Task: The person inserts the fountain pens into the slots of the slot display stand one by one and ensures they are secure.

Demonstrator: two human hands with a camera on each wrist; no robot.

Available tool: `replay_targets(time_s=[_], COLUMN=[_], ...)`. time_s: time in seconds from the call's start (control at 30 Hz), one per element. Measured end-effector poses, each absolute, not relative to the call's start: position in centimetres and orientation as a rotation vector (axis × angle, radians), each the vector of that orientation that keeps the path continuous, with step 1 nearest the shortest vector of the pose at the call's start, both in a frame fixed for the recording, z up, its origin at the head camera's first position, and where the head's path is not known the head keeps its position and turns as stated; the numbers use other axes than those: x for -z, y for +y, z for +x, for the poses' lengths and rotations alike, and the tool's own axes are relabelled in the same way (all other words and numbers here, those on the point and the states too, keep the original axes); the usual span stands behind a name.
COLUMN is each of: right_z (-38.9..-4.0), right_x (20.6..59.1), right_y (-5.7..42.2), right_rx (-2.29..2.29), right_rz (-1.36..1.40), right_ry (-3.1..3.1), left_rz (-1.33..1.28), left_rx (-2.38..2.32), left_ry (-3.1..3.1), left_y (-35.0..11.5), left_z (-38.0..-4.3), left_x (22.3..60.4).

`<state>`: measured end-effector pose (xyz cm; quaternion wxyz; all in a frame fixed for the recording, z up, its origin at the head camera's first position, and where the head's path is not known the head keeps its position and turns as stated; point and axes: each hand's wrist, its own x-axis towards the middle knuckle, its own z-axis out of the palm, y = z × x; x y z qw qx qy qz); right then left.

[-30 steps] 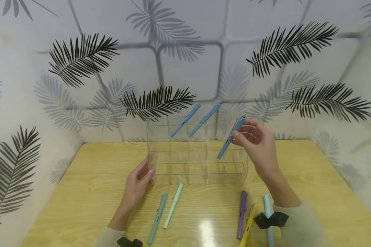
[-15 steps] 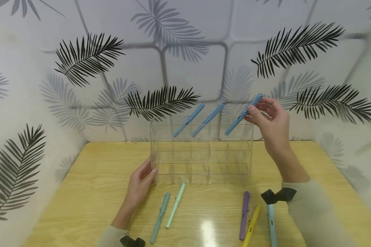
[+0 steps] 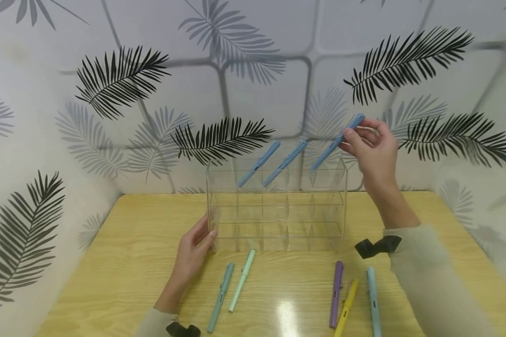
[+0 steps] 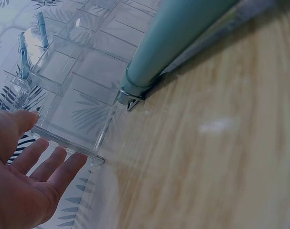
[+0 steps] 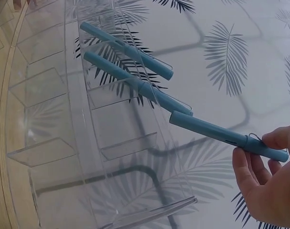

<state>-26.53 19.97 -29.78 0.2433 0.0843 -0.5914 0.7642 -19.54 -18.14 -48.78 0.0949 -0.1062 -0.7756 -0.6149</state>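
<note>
My right hand [image 3: 373, 150] pinches a blue pen [image 3: 332, 149] near its capped end, thumb on the clip side. The pen slants, its lower end overlapping the top row of a clear divided pen stand [image 3: 276, 189] at the right in the head view. Two more blue pens, a left one [image 3: 259, 164] and a right one [image 3: 285, 164], lean in that top row. At the stand's left side, my left hand [image 3: 194, 250] holds the edge, thumb in front and fingers behind; in the left wrist view its fingertips [image 4: 78, 160] meet the clear edge.
In front of the stand lie a teal pen [image 3: 221, 297] and a mint pen [image 3: 242, 281] on the left. A purple pen [image 3: 336, 295], a yellow pen [image 3: 346, 309] and a light blue pen [image 3: 373, 302] lie right. A leaf-patterned backdrop [image 3: 261, 107] rises behind the wooden table [image 3: 143, 234].
My right hand has lifted the blue pen up and to the right, from before the stand's front to its top row. My left hand stays at the stand's side.
</note>
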Motion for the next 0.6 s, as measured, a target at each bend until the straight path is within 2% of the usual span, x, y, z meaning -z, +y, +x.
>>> replay_targets(time_s=[0.27,0.6], right_z=[-27.4,-28.0], right_x=[29.6,31.3], right_y=[19.6,18.6], right_rx=[-2.103,-2.083], right_rz=[0.229,0.244], right_ry=[-1.638,-1.784], left_rz=[-0.304,-0.313], left_rx=[1.819,1.835], left_ry=[-2.300,-2.292], left_y=[-18.0,-18.2], left_z=[-19.6,-19.5], left_x=[48.8,48.9])
